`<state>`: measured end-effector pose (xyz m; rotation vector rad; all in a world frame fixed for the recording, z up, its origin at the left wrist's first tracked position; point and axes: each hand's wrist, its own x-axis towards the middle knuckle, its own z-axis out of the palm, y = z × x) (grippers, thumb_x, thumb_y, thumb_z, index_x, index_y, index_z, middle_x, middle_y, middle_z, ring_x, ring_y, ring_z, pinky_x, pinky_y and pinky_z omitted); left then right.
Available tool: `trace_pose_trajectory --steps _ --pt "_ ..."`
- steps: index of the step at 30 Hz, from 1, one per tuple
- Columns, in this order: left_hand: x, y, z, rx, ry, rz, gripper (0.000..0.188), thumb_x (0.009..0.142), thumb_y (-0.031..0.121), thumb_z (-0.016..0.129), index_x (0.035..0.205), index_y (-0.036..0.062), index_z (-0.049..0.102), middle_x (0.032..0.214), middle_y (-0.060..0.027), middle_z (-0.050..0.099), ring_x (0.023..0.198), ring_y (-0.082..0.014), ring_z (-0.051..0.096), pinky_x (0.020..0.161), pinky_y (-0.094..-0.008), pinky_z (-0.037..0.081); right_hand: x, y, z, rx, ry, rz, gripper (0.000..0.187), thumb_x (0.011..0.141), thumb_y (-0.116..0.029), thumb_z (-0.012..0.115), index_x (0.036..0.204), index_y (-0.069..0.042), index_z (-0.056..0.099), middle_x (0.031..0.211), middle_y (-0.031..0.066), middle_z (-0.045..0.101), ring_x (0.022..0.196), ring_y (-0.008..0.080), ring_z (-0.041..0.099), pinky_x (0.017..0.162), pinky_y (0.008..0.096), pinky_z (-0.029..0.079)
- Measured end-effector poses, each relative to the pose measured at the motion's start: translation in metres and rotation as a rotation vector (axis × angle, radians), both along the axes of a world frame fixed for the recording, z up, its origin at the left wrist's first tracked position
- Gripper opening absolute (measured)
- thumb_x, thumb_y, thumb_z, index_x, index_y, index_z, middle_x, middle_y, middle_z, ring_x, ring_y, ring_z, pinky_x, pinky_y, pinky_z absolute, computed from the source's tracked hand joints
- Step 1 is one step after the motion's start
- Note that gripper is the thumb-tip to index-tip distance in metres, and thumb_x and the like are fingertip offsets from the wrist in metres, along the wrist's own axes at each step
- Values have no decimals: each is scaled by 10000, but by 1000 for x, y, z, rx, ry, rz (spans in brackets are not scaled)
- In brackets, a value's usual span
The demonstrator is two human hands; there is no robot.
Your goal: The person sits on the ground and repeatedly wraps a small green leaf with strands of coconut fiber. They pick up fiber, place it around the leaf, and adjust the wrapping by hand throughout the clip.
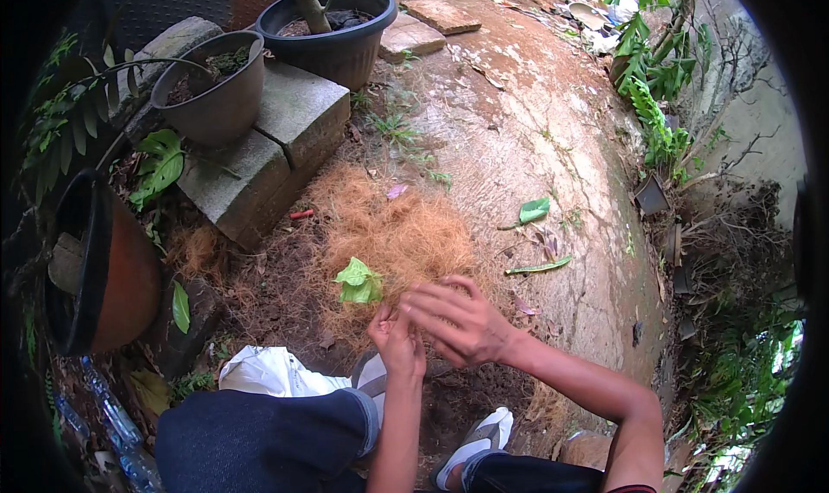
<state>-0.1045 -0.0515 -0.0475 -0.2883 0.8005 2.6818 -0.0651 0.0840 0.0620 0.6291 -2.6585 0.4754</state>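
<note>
My left hand (400, 344) is closed, its fingertips pressed together in front of my knees. What it pinches is hidden between the two hands. Over its fingers reaches my right hand (458, 322), with fingers stretched out and slightly apart, touching or nearly touching the left. Just beyond the fingertips is a small sprig of light green leaves (358, 281); its stem cannot be made out, so I cannot tell if a hand holds it. Behind it spreads a loose heap of brown coconut fibre (406, 230) on the ground.
At left, a tilted terracotta-coloured pot (129, 273) lies near concrete blocks (298, 109), a grey-brown pot (220, 104) and a large dark pot (345, 48). A white sack (272, 372) and plastic bottles (117, 415) are near my leg. Fallen leaves (534, 210) lie on the paving.
</note>
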Motion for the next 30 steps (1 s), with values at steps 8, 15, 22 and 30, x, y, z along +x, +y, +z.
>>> trace_pose_trajectory --steps 8,15,22,30 --pt "1 4 5 -56 34 -16 137 990 -13 643 1125 -14 667 1101 -76 707 982 -134 694 845 -278 576 -1 1 -11 65 -123 73 658 951 -289 615 1532 -21 460 1609 133 458 1505 240 424 1193 542 294" --pt "-1 1 9 1 -11 -84 101 995 8 655 1091 -14 675 1036 -44 702 925 -94 680 769 -238 556 -2 2 -13 65 -140 17 684 954 -255 600 1558 3 408 1621 152 432 1506 264 419 1196 558 257" --pt "4 8 23 -31 -2 -76 163 987 -34 645 1146 3 630 1019 -57 704 836 -81 681 670 -198 548 -8 -1 -6 -75 -180 -86 687 976 -229 555 1584 20 355 1625 187 412 1505 317 411 1196 530 270" --pt "0 7 5 -100 104 -70 158 951 -42 722 1032 -1 593 1060 -88 687 936 -115 671 806 -255 549 -11 -5 -15 -445 -158 -177 519 1024 -193 516 1481 52 503 1352 243 641 1265 345 625 1117 500 396"
